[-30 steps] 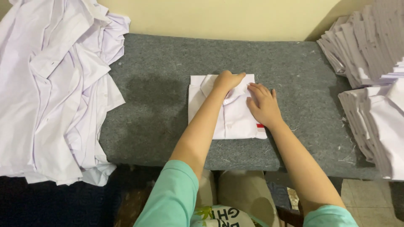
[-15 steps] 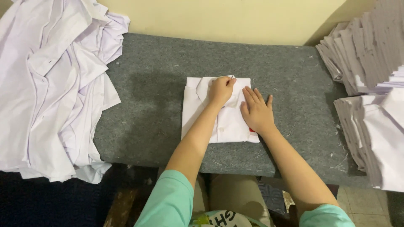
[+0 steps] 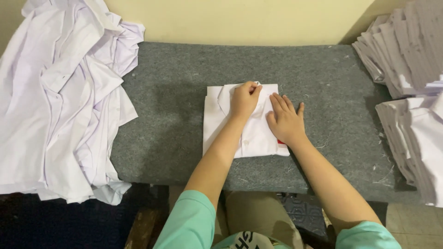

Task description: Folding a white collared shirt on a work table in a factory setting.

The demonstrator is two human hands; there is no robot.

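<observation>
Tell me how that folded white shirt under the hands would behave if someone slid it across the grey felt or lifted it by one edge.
The folded white shirt is thin cloth, so it would probably sag and start unfolding if lifted by one edge. It looks light. The grey felt pad appears fuzzy, so the shirt would likely drag and bunch rather than glide. With the left hand and right hand pressing, it lies flat.

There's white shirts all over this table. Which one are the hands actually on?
The single folded shirt in the middle of the grey table. Both the left hand and right hand press it; the others lie heaped left or stacked right.
</observation>
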